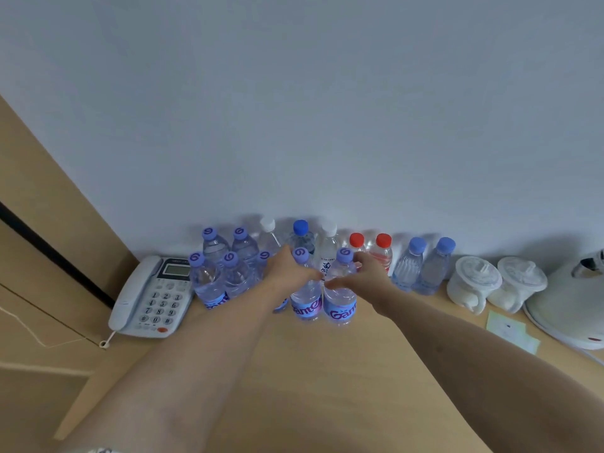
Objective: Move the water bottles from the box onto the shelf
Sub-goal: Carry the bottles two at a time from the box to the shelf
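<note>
A plain pale wall [294, 109] fills the upper view. Under it lies a smooth light wooden shelf [294, 371]. At the right stands a round white kettle [565, 305]; at the left lies a grey desk telephone [153, 299]. Clear ribbed plastic water bottles [212, 276] stand upright in rows against the wall, with purple, blue, white and red caps. The left hand [287, 273] curls around one purple-capped bottle [305, 295]. The right hand [362, 276] curls around its neighbour bottle [340, 305], just beside. Two white lidded ceramic cups [474, 282] sit near the kettle.
</note>
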Demonstrator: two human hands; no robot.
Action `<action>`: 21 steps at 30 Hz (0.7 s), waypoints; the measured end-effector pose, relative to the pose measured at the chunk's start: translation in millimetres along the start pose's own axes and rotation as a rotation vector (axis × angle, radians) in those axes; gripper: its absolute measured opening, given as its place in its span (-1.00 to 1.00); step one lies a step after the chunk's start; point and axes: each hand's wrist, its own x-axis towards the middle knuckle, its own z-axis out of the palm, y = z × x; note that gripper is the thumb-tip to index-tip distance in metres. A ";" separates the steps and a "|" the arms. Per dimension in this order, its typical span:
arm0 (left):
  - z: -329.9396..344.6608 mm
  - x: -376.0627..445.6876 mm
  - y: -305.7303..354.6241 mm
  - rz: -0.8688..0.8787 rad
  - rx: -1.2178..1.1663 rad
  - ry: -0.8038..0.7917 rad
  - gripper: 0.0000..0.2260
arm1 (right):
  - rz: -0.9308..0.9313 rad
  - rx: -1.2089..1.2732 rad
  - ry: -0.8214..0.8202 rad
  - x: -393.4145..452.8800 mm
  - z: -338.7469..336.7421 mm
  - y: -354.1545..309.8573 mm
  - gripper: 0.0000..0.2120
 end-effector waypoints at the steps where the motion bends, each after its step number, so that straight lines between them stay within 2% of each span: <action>1: 0.6 2.1 0.5 -0.006 0.031 0.006 -0.37 | -0.002 -0.012 0.001 2.5 1.4 0.6 -0.35; 4: 5.4 6.6 2.0 -0.012 0.105 0.030 -0.30 | 0.009 -0.040 0.016 8.0 6.3 2.8 -0.35; 10: 10.7 15.6 8.3 -0.014 0.155 0.085 -0.44 | 0.045 -0.030 0.067 12.7 12.2 5.6 -0.31; 21: 20.6 13.6 6.7 0.003 0.226 0.201 -0.41 | 0.071 -0.012 0.131 10.3 20.1 0.2 -0.34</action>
